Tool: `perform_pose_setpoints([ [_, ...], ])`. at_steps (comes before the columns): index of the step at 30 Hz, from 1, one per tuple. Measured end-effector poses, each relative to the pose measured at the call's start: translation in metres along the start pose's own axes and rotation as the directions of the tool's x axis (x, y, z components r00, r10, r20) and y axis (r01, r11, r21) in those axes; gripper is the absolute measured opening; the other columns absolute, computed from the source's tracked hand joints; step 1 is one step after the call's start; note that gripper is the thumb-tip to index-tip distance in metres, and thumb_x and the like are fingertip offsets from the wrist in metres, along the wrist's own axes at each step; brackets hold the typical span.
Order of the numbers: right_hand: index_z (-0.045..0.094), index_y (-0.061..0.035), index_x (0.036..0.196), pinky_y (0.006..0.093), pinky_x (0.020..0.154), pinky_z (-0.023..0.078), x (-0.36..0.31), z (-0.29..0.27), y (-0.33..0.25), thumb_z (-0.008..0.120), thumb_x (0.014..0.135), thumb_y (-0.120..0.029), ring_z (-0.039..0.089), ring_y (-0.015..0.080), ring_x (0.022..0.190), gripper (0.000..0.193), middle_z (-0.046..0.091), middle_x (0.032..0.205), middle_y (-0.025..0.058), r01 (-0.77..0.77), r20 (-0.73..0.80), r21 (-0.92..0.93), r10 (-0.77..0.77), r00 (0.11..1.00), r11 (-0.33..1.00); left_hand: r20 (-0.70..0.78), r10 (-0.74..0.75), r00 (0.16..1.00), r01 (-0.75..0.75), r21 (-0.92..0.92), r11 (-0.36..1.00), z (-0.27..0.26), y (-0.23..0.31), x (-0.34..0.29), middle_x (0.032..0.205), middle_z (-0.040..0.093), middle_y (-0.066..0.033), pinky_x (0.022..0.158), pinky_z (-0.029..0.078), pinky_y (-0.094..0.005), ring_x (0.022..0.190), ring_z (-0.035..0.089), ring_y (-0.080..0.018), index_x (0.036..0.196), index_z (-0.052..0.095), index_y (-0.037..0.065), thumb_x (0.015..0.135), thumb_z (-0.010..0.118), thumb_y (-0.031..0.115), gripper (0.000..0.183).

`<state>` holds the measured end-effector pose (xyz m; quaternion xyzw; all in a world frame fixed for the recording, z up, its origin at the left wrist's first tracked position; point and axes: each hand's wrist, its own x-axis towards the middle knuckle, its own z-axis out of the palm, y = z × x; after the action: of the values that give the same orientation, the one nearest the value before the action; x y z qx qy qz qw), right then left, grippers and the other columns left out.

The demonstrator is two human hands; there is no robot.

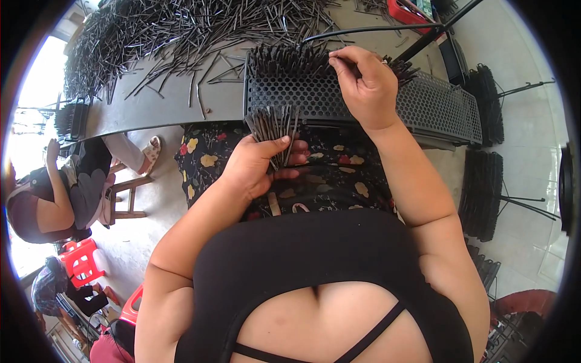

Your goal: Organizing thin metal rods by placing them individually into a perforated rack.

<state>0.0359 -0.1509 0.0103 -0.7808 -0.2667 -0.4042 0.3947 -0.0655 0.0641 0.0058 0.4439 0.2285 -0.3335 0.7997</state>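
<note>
A fanned bundle of thin dark sticks (273,124) is gripped in my left hand (251,162), between the thumb and fingers. It stands roughly upright just in front of the near edge of a black perforated rack (296,97). Over the rack, my right hand (369,88) has thumb and forefinger pinched together beside a dense row of upright dark sticks (290,62) along its far side. Whatever lies between those fingertips cannot be made out against the dark row.
A large heap of loose sticks (200,30) covers the far left of the grey table (163,109). A black bar (423,41) slants across the far right, near a red tray (411,15). More filled racks (483,193) stand at the right. Another person (45,196) sits at the left.
</note>
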Motion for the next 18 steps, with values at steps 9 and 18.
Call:
perform_pose_setpoints([
  [9, 0.070, -0.0102, 0.083, 0.0330, 0.066, 0.052, 0.009, -0.005, 0.002, 0.077, 0.074, -0.003, 0.065, 0.0222, 0.075, 0.013, 0.070, 0.082, 0.0030, 0.256, 0.124, -0.314, -0.228, 0.966, 0.914, -0.040, 0.053, 0.998, -0.049, 0.099, 0.994, -0.002, -0.003, 0.003, 0.097, 0.071, -0.0108, 0.060, 0.052, -0.0320, 0.079, 0.068, -0.0197, 0.110, 0.063, 0.002, 0.096, 0.061, 0.014, 0.018],
  [18, 0.064, -0.0014, 0.107, 0.0228, 0.065, 0.050, -0.013, -0.015, -0.056, 0.071, 0.082, -0.001, 0.063, 0.0081, 0.074, 0.026, 0.070, 0.087, 0.0067, -0.900, 0.637, 0.293, 0.636, 0.436, 0.324, 0.114, 0.241, 0.964, -0.254, 0.111, 0.961, 0.004, -0.005, 0.002, 0.092, 0.072, -0.0113, 0.056, 0.053, -0.0284, 0.073, 0.067, -0.0167, 0.104, 0.065, 0.001, 0.096, 0.060, 0.010, 0.013],
])
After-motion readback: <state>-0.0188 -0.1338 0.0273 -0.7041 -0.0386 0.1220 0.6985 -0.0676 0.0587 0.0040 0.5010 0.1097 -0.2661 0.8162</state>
